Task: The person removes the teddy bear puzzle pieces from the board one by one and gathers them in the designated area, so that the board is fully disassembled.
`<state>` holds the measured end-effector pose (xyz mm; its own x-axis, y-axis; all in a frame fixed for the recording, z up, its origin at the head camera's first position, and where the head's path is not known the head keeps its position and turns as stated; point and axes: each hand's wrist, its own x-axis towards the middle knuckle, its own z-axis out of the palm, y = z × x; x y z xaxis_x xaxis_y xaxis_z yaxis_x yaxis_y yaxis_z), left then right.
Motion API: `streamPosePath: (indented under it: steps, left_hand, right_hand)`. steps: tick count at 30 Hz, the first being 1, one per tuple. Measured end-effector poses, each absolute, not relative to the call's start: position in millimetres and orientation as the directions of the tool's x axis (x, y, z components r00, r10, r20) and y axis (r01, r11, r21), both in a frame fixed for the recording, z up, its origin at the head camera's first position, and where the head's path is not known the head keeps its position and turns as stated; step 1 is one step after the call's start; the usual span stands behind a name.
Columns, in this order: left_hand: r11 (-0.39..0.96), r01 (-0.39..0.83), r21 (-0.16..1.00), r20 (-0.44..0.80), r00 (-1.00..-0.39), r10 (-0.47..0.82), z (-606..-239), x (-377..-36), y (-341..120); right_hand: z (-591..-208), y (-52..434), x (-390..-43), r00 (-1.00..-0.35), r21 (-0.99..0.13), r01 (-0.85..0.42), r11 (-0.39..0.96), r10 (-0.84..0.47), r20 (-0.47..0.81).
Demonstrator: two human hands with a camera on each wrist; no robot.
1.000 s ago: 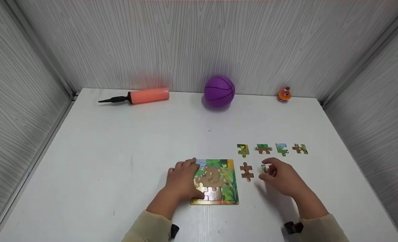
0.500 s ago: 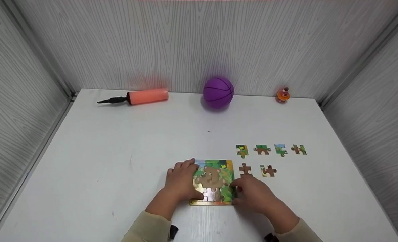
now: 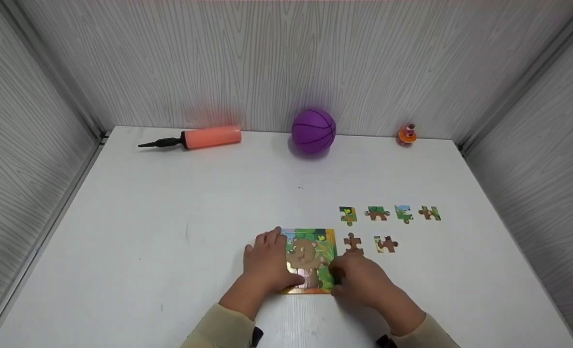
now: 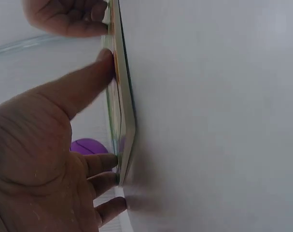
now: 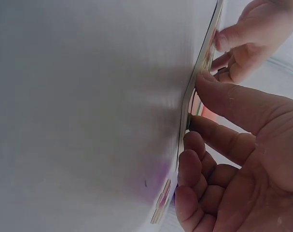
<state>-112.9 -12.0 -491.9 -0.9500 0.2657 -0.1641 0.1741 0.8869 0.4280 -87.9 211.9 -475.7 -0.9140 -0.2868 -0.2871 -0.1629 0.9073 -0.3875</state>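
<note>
A square bear jigsaw puzzle (image 3: 303,256) lies in its tray in front of the person. The left hand (image 3: 268,263) rests over its left side, thumb on the picture near the front and fairly straight fingers reaching the left and far part. In the left wrist view the thumb (image 4: 95,75) presses at the board's near edge. The right hand (image 3: 363,280) is at the right edge, its thumb (image 5: 214,92) and index finger (image 5: 218,133) on the board's rim and the other fingers curled in. Beside it lie a brown piece (image 3: 352,242) and a bear piece (image 3: 386,244).
Several loose pieces form a row behind, from a yellow-and-green piece (image 3: 348,215) to a brown-and-green piece (image 3: 430,213). Along the back wall are an orange hand pump (image 3: 212,137), a purple ball (image 3: 314,131) and a small toy figure (image 3: 406,135).
The right hand has left the bear piece on the table and moved left to the puzzle's right edge. The left hand has shifted slightly right, its thumb farther over the picture.
</note>
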Motion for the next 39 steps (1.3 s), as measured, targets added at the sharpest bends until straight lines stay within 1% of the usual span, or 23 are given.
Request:
streamPosePath:
  steps: [3, 8, 16, 19, 28, 39]
  left_hand:
    - [0.896, 0.161, 0.414, -0.171, -0.953, 0.251, -491.4, -112.5, -8.2]
    - [0.906, 0.154, 0.395, -0.177, -0.955, 0.239, -489.4, -112.6, -6.7]
    - [0.906, 0.153, 0.395, -0.183, -0.953, 0.24, -487.7, -112.9, -5.7]
    - [0.906, 0.153, 0.395, -0.181, -0.954, 0.24, -487.8, -112.9, -6.2]
    - [0.901, 0.163, 0.401, -0.171, -0.953, 0.249, -490.0, -113.2, -8.0]
    - [0.9, 0.162, 0.405, -0.171, -0.953, 0.249, -490.6, -113.5, -8.6]
  right_hand:
    - [-475.8, 211.5, -89.1, -0.913, -0.397, -0.152, 0.905, -0.283, -0.295]
    - [-476.8, 211.8, -91.1, -0.905, -0.45, -0.131, 0.883, -0.292, -0.309]
    - [-477.8, 212.3, -91.4, -0.92, -0.503, -0.082, 0.86, -0.259, -0.293]
    - [-478.8, 213.0, -89.8, -0.925, -0.528, -0.09, 0.845, -0.268, -0.27]
    - [-480.4, 215.1, -86.1, -0.919, -0.562, -0.099, 0.821, -0.292, -0.264]
    - [-481.6, 215.0, -84.8, -0.916, -0.584, -0.124, 0.802, -0.318, -0.243]
